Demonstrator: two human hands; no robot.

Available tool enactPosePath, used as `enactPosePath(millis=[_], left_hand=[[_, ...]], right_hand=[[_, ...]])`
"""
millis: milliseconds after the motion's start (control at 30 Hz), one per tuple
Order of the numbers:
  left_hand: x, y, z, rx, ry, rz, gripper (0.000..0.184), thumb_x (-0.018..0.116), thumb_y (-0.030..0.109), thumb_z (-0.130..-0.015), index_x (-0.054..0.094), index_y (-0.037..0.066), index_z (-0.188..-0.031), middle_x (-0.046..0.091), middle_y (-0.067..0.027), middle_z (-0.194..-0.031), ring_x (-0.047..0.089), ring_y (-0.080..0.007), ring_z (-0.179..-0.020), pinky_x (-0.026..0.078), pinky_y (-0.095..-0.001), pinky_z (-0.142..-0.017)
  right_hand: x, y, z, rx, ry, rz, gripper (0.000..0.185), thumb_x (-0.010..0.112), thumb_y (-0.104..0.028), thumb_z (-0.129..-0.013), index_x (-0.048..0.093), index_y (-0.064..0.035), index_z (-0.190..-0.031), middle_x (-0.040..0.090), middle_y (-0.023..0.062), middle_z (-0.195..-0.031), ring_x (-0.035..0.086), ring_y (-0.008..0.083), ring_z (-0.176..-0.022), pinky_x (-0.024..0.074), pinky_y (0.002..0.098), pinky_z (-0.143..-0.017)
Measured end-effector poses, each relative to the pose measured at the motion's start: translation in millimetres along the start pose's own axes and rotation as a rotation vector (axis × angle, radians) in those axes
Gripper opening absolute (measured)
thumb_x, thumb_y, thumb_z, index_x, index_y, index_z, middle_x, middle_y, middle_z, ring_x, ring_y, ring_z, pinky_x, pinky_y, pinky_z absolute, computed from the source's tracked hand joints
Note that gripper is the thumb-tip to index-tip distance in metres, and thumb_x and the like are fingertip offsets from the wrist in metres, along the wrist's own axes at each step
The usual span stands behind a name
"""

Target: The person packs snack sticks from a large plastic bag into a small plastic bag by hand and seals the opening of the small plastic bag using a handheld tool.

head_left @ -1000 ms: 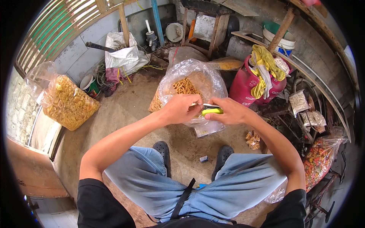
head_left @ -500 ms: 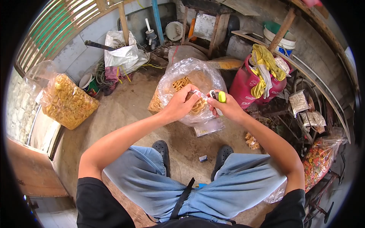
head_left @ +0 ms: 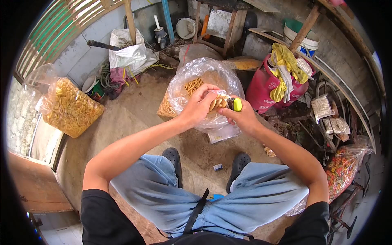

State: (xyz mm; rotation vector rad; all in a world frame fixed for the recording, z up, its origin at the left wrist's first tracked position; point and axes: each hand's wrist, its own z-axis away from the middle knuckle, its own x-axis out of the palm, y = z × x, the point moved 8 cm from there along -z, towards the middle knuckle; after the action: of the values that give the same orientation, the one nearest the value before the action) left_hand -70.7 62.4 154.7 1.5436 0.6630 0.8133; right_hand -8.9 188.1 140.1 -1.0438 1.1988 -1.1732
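My left hand (head_left: 199, 107) pinches a small clear plastic bag of pale snack pieces (head_left: 219, 102). My right hand (head_left: 244, 116) is closed around a small yellow-green and black tool (head_left: 237, 104), whose exact kind I cannot make out. Its fingertips meet the small bag's right side. Both hands are over a large open clear plastic bag (head_left: 179, 87), in which brown stick snacks (head_left: 192, 86) show. The fingers partly cover the small bag.
A large bag of yellow snacks (head_left: 73, 108) leans at the left. Pink gas cylinders (head_left: 265, 87) with yellow gloves (head_left: 283, 67) on top stand at the right. Further right are a bag of colourful snacks (head_left: 345, 169) and small filled packets (head_left: 322, 108). A small box (head_left: 217, 167) lies between my shoes.
The small bag has turned, so more of its snacks show between my hands. My right hand and its tool have shifted slightly down. The camera view has moved a little.
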Motion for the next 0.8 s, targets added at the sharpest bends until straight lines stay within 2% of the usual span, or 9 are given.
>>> enactPosePath(millis=[67,100,167,300,400,467,567,667,800], left_hand=[[3.3,7.3,0.5,0.046,-0.07,-0.199,0.016,0.056,0.019,-0.098,0.059,0.006,-0.108,0.059,0.0016,-0.095,0.052,-0.0038,-0.088,0.043,-0.0206,-0.075],[1.4,6.6,-0.8,0.045,-0.07,-0.199,0.016,0.056,0.019,-0.098,0.059,0.006,-0.108,0.059,0.0016,-0.095,0.052,-0.0038,-0.088,0.043,-0.0206,-0.075],[-2.0,13.8,-2.5,0.158,-0.048,-0.297,0.016,0.06,0.017,-0.094,0.062,0.001,-0.099,0.063,-0.0017,-0.087,0.057,-0.0075,-0.079,0.047,-0.0245,-0.071],[-8.4,10.1,-5.2,0.164,-0.054,-0.225,0.013,0.063,0.013,-0.092,0.062,0.002,-0.097,0.064,-0.0009,-0.084,0.057,-0.0063,-0.077,0.047,-0.023,-0.068],[-9.2,5.0,-6.3,0.08,-0.076,-0.271,0.009,0.062,0.013,-0.094,0.062,0.006,-0.099,0.063,0.0006,-0.092,0.059,-0.0052,-0.083,0.049,-0.0209,-0.071],[-12.1,-0.7,-7.5,0.001,-0.04,-0.194,0.009,0.061,0.014,-0.094,0.061,0.007,-0.1,0.064,-0.0006,-0.095,0.062,-0.0073,-0.085,0.053,-0.0236,-0.071],[-11.0,-2.1,-6.2,-0.106,-0.027,-0.076,0.01,0.06,0.015,-0.095,0.059,0.007,-0.101,0.063,-0.0008,-0.095,0.062,-0.0086,-0.084,0.056,-0.0264,-0.071],[-10.7,-3.3,-6.6,-0.128,-0.017,-0.048,0.012,0.06,0.018,-0.096,0.058,0.007,-0.101,0.063,-0.0005,-0.094,0.062,-0.0087,-0.083,0.056,-0.0266,-0.071],[0.2,-13.4,-7.8,-0.086,-0.103,-0.176,0.014,0.061,0.02,-0.095,0.059,0.008,-0.103,0.062,0.0002,-0.094,0.062,-0.0082,-0.085,0.057,-0.0265,-0.072]], right_hand=[[-0.9,-1.6,1.2,-0.006,-0.009,0.002,0.028,0.076,-0.025,-0.083,0.059,-0.0083,-0.098,0.057,-0.0033,-0.072,0.051,0.0049,-0.058,0.0406,0.0214,-0.05],[-2.1,0.5,1.3,-0.005,-0.009,0.002,0.028,0.076,-0.025,-0.083,0.059,-0.0083,-0.098,0.057,-0.0033,-0.072,0.051,0.0049,-0.058,0.0406,0.0214,-0.05],[-3.3,6.8,1.9,-0.01,-0.023,-0.032,0.029,0.076,-0.026,-0.083,0.059,-0.0079,-0.099,0.057,-0.0031,-0.073,0.051,0.005,-0.059,0.0412,0.0213,-0.051],[-5.3,13.5,5.0,0.008,-0.007,-0.037,0.032,0.077,-0.025,-0.082,0.059,-0.008,-0.101,0.057,-0.0029,-0.073,0.051,0.005,-0.059,0.0416,0.0212,-0.051],[-3.2,9.7,11.8,0.002,-0.021,0.015,0.034,0.079,-0.024,-0.081,0.059,-0.008,-0.103,0.057,-0.0025,-0.073,0.052,0.0049,-0.059,0.0422,0.0215,-0.051],[-1.7,5.9,15.2,-0.001,-0.007,0.017,0.025,0.075,-0.013,-0.084,0.056,-0.0052,-0.099,0.056,-0.001,-0.072,0.052,0.0061,-0.059,0.0415,0.023,-0.049],[-7.6,15.6,13.0,-0.006,-0.011,-0.106,0.031,0.078,-0.022,-0.082,0.059,-0.0067,-0.101,0.058,-0.0012,-0.073,0.053,0.0055,-0.059,0.0415,0.0219,-0.048],[-8.5,5.8,14.0,-0.042,-0.001,-0.179,0.031,0.078,-0.021,-0.082,0.059,-0.0059,-0.101,0.058,-0.0006,-0.071,0.053,0.0061,-0.058,0.0406,0.022,-0.046],[-15.3,10.7,10.3,-0.013,-0.001,-0.171,0.034,0.079,-0.023,-0.081,0.059,-0.0053,-0.102,0.058,-0.0006,-0.072,0.054,0.0067,-0.059,0.0407,0.0217,-0.046]])
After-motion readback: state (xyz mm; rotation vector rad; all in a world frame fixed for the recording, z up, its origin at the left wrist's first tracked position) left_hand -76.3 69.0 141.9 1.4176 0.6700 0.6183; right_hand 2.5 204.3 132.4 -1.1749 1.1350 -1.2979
